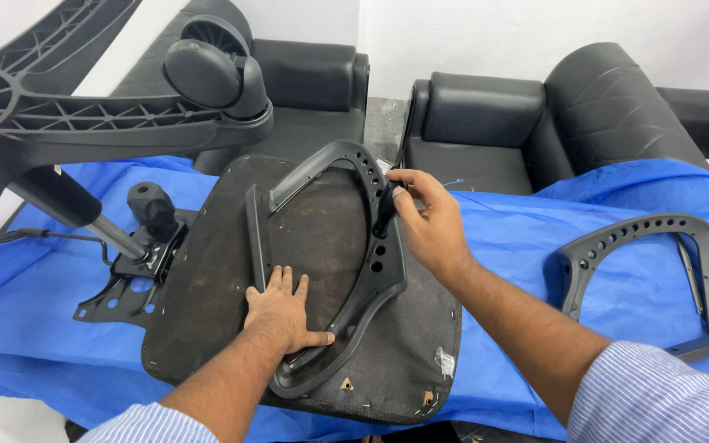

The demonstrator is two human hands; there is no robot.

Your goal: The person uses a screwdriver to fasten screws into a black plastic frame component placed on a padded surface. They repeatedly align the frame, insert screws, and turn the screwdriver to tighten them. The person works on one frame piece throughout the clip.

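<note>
Armrests: two, one (346,271) on the seat pad (207,320), one (658,246) on the blue sheet (519,246). Hands: two. Sofas: two.

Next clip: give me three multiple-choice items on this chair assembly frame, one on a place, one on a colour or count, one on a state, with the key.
1. Where does the left hand lie?
A. flat on the seat underside
B. on the sofa
C. on the wheel base

2. What colour is the sheet under the parts?
A. red
B. blue
C. white

3. What is the right hand doing?
A. resting open on the sheet
B. lifting the spare armrest
C. gripping a black tool at the armrest

Key: 1 A, palm pressed down beside the armrest; 2 B, blue cloth covers the table; 3 C, fingers closed round the tool's handle over the armrest holes, while the spare armrest lies untouched.
</note>
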